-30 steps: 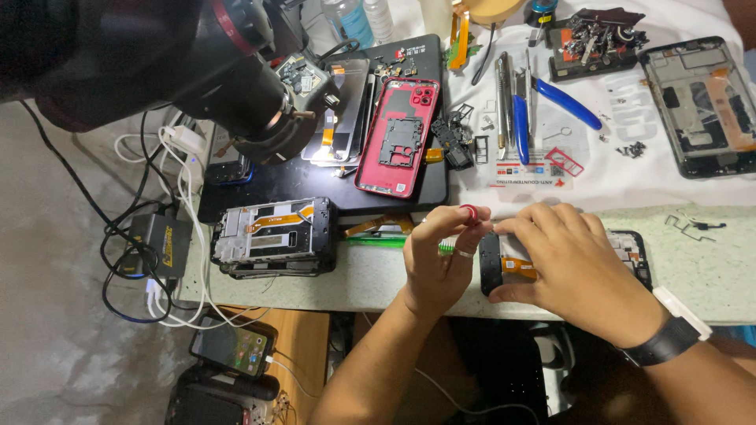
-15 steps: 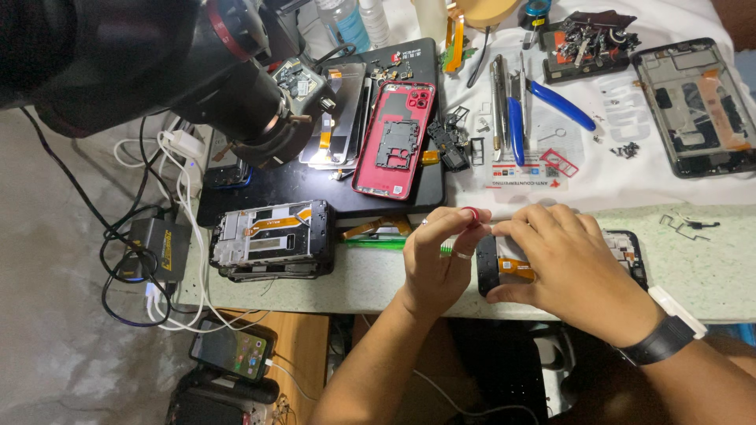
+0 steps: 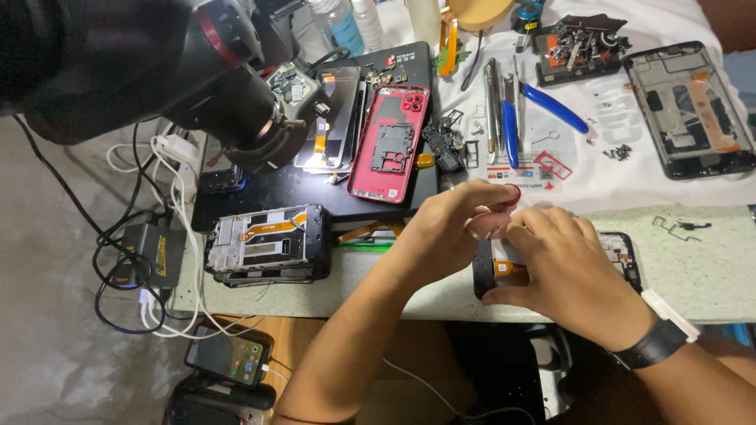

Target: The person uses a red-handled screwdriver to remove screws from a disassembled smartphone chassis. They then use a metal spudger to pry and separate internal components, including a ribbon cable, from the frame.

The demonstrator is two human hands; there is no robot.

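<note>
Under both hands sits the phone point(image 3: 622, 256): right hand point(image 3: 571, 279) clamps its left end, left hand point(image 3: 453, 232) pinches a small red-tipped tool point(image 3: 510, 197) just above it; red shell point(image 3: 390, 143) well beyond.

From where I watch, my hands point(image 3: 504, 244) crowd together over the dark phone body point(image 3: 551, 264) at the worktop's point(image 3: 709, 275) near edge. At nine o'clock the opened phone frame point(image 3: 268, 244) blocks a low sweep, with only a narrow strip between. At eleven o'clock the red phone shell point(image 3: 390, 142) lies near the left hand, and the big black microscope point(image 3: 157, 71) looms over that corner. At twelve o'clock tweezers point(image 3: 492, 110) and blue-handled pliers point(image 3: 551, 106) clutter the white mat point(image 3: 591, 169). At three o'clock the speckled surface lies open apart from small screws and clips point(image 3: 681, 226).
</note>
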